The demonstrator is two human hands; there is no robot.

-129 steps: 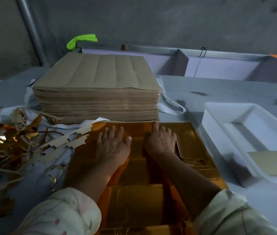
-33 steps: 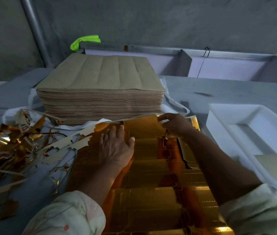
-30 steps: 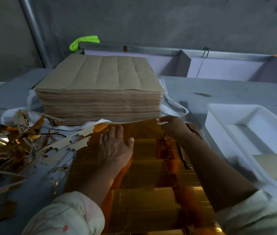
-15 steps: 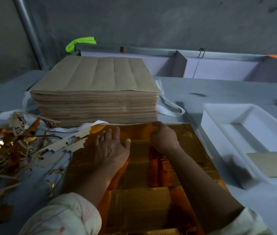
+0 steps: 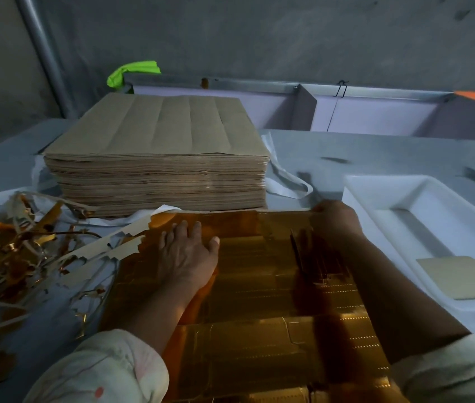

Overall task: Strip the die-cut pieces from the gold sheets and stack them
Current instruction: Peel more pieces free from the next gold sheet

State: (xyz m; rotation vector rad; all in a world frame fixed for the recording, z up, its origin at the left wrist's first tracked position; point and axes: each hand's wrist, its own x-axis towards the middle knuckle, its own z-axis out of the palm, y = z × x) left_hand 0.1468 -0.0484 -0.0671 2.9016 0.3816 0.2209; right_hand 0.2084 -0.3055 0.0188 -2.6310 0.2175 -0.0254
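A gold die-cut sheet (image 5: 259,289) lies flat on the table in front of me. My left hand (image 5: 185,254) presses flat on its far left part, fingers straight. My right hand (image 5: 336,218) is at the sheet's far right corner, fingers curled over the edge and gripping it. One stripped tan piece (image 5: 460,280) lies in the white tray (image 5: 375,193) to the right. A thick stack of tan sheets (image 5: 157,158) stands just behind the gold sheet.
A tangle of gold and tan waste strips (image 5: 18,257) covers the table at left. White strapping (image 5: 288,184) loops beside the stack. A grey wall with a metal rail and a green cloth (image 5: 131,72) closes the back.
My right hand slid from the sheet's far middle edge to its far right corner. The lifted flap it held earlier lies flat again. My left hand stayed pressed in place.
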